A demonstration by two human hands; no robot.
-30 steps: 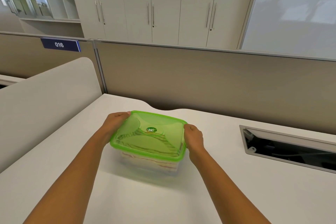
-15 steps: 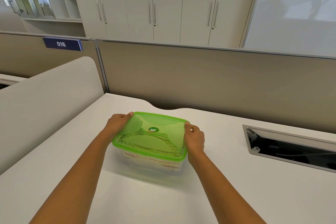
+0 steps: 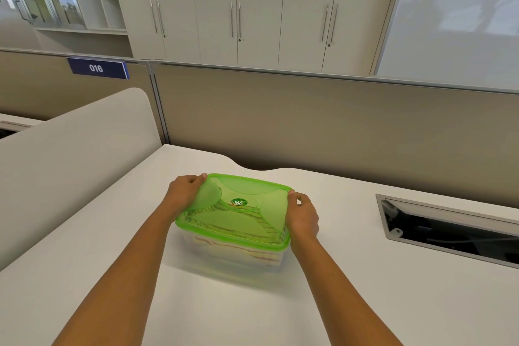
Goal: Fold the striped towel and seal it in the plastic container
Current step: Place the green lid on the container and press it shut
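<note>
A clear plastic container (image 3: pixel 233 258) stands on the white desk (image 3: pixel 365 289) with a translucent green lid (image 3: pixel 238 213) lying on top of it. The folded striped towel (image 3: pixel 261 254) shows through the lid and the clear walls as brown and yellow bands. My left hand (image 3: pixel 182 194) grips the lid's left edge, thumb on top near the far corner. My right hand (image 3: pixel 303 215) holds the lid's right edge, fingers curled down the side. Both hands press the lid against the container's rim.
A dark open cable tray (image 3: pixel 449 230) is sunk into the desk to the right. A beige partition (image 3: pixel 337 126) runs behind the desk, and a curved divider (image 3: pixel 70 154) stands along its left side. Cabinets fill the background.
Both hands have stayed on the lid's two sides. My left thumb has slid further onto the lid's top at the far left corner, and the lid sits slightly flatter.
</note>
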